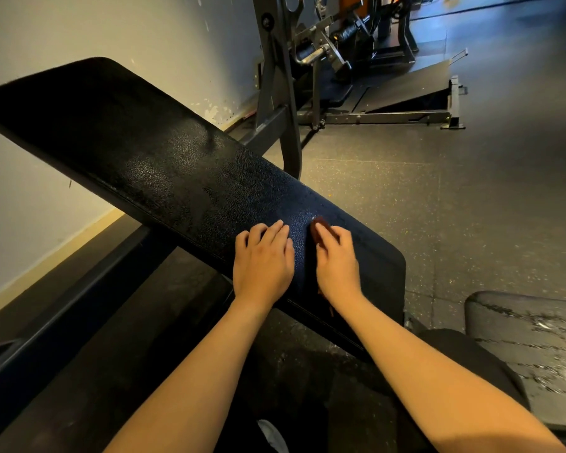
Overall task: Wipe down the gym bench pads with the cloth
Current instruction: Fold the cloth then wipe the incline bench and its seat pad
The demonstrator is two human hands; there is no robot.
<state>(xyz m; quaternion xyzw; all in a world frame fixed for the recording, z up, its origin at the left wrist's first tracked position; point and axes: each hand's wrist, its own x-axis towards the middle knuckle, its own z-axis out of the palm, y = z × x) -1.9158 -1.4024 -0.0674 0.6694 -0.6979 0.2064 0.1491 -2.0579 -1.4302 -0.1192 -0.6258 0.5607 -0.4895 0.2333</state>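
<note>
A long black textured bench pad (pixel 151 158) runs from upper left to lower right across the view. My left hand (pixel 262 259) rests palm-down on its near end with the fingers loosely bent and nothing in them. Just to the right, my right hand (pixel 335 259) presses a small dark reddish-brown cloth (pixel 319 227) against the pad; only the part of the cloth beyond the fingers shows. A second, worn grey pad (pixel 530 338) sits at the lower right.
A white wall (pixel 111 27) with a yellow skirting stands to the left. A dark steel frame beam (pixel 62 305) runs under the pad. Another gym machine (pixel 340 60) with a ramp plate stands behind on the speckled rubber floor (pixel 438 207).
</note>
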